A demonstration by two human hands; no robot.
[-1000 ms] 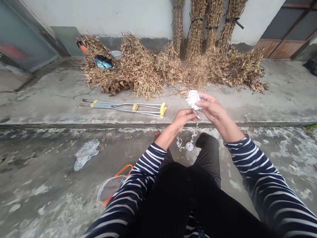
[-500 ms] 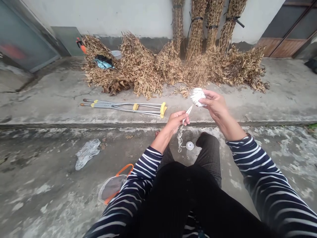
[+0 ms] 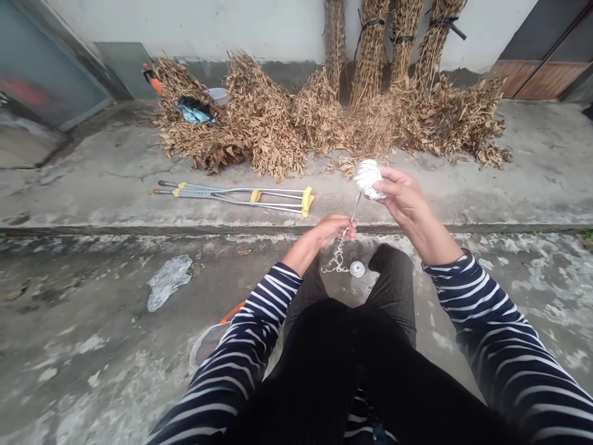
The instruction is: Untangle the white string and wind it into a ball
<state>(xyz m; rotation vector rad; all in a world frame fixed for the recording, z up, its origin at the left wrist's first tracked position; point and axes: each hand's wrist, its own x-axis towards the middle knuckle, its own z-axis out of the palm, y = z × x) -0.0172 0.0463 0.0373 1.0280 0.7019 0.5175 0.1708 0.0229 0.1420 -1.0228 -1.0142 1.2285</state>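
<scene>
A white ball of wound strip [image 3: 367,178] is held up by my right hand [image 3: 404,196], its fingers and thumb closed on the ball's right side. From the ball a narrow white strip [image 3: 356,207] runs down to my left hand [image 3: 334,228], which pinches it between thumb and fingers. Below that hand the strip hangs in loose, crinkled curls [image 3: 339,254] towards the ground. A small flat white roll [image 3: 357,269] lies on the concrete between my feet, and the curls reach to its left side.
Crutches with yellow pads [image 3: 250,196] lie on the raised concrete step. Behind them are heaps of dried plants [image 3: 266,123], with tied bundles [image 3: 370,49] against the wall. A crumpled clear plastic bag [image 3: 169,281] and an orange-edged mesh item [image 3: 208,343] lie at my left.
My left hand has moved slightly down, and the strip from the ball now looks longer and thinner. The curls below have swung left. My right hand still holds the ball, turned a little.
</scene>
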